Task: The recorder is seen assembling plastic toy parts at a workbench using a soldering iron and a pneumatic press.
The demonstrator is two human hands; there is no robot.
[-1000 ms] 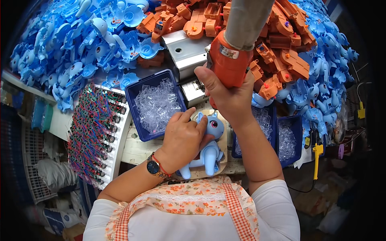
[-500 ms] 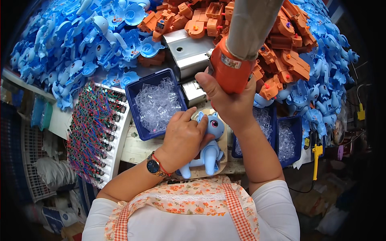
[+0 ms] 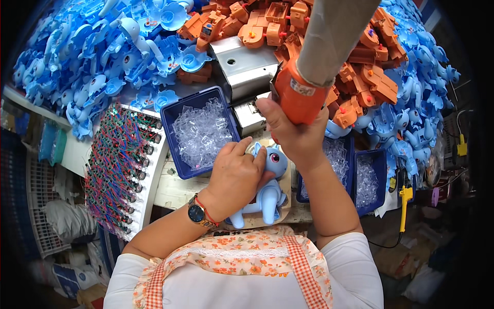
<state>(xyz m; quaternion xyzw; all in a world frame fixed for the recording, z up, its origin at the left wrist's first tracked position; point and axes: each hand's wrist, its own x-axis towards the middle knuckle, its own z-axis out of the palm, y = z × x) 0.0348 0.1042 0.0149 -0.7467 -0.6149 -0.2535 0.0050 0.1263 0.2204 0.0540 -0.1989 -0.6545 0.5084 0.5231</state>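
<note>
A light-blue toy pony [image 3: 268,200] with a pink eye lies on its side on a pale fixture board [image 3: 284,212]. My left hand [image 3: 232,172] rests over the pony's head and body, its fingers pressed around the head and holding it down. In my right hand [image 3: 301,136] is an upright electric screwdriver, its orange lower end [image 3: 298,100] gripped with the thumb on the left side and its thick grey body rising above. The screwdriver's tip is hidden behind my hand, so I cannot tell whether it touches the pony.
Blue bins of clear plastic pieces [image 3: 200,134] stand on both sides. Wired circuit boards [image 3: 116,170] lie on a white tray at left. Blue toy shells [image 3: 103,56] and orange parts [image 3: 254,31] are heaped behind, around a metal box [image 3: 247,67]. A yellow-handled tool [image 3: 406,198] hangs at right.
My right hand has shifted slightly right with the screwdriver, whose grey top leans further right. My left hand and the toy pony stay in place.
</note>
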